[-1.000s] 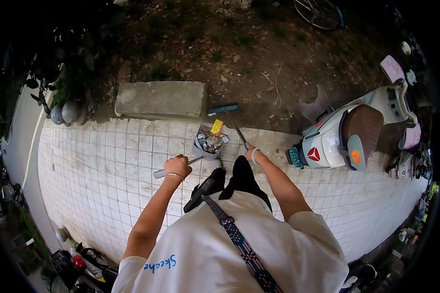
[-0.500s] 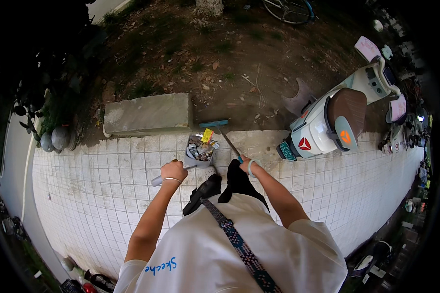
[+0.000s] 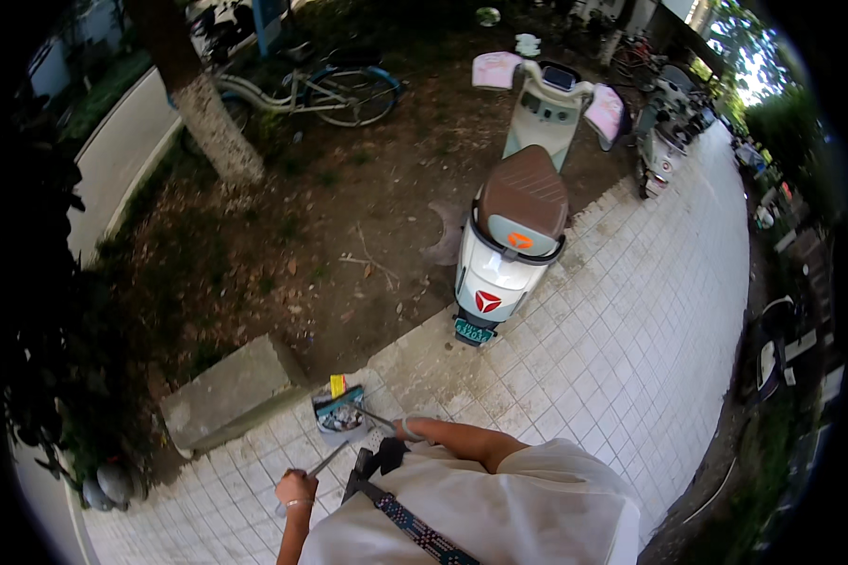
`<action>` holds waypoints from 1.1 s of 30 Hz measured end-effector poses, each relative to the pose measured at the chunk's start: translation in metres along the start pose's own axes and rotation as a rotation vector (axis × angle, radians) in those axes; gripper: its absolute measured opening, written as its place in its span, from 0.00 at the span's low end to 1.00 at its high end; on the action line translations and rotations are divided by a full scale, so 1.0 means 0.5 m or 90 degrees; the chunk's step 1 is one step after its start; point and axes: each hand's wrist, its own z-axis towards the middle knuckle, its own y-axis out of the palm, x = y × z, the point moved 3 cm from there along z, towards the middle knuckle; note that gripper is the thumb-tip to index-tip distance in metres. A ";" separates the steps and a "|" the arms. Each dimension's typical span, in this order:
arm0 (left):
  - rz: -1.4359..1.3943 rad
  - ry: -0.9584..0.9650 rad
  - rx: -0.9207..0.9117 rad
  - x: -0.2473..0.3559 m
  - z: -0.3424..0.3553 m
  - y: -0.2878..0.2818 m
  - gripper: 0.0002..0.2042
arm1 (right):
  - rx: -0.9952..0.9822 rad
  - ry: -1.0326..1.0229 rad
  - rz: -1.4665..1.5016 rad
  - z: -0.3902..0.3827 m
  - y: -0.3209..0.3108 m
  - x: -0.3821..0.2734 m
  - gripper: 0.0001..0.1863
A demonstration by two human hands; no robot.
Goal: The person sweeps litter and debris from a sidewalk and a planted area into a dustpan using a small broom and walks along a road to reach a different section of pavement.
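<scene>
My left hand (image 3: 297,487) is closed round the grey handle of a dustpan (image 3: 347,437), which rests on the tiles beside my feet. Mixed litter fills the pan, and a yellow packet (image 3: 338,384) pokes out at its far edge. My right hand (image 3: 407,430), partly blurred, grips the stick of a broom (image 3: 375,414). The broom's teal head lies across the top of the litter in the pan.
A concrete block (image 3: 231,391) lies along the pavement edge to the left. Ahead right, a white and brown electric scooter (image 3: 513,235) is parked. Beyond the bare soil are a tree trunk (image 3: 217,132) and a bicycle (image 3: 349,94); more scooters line the right side.
My view has swung to the right. The broom head has come from the ground beyond the dustpan onto the litter in it, and my right hand has drawn in toward the pan.
</scene>
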 end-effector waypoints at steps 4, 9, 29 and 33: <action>0.001 0.019 0.070 -0.001 -0.060 0.008 0.04 | 0.018 0.001 -0.064 -0.012 -0.023 -0.012 0.19; 0.026 0.088 -0.059 -0.030 -0.141 0.018 0.13 | 0.010 -0.006 -0.102 -0.056 -0.030 0.012 0.24; -0.108 -0.038 -0.078 0.016 -0.326 0.005 0.11 | 0.012 -0.302 -0.613 -0.008 0.113 0.103 0.13; -0.154 -0.126 -0.049 -0.088 -0.423 0.027 0.10 | -0.024 -0.182 -0.522 -0.157 0.119 -0.050 0.19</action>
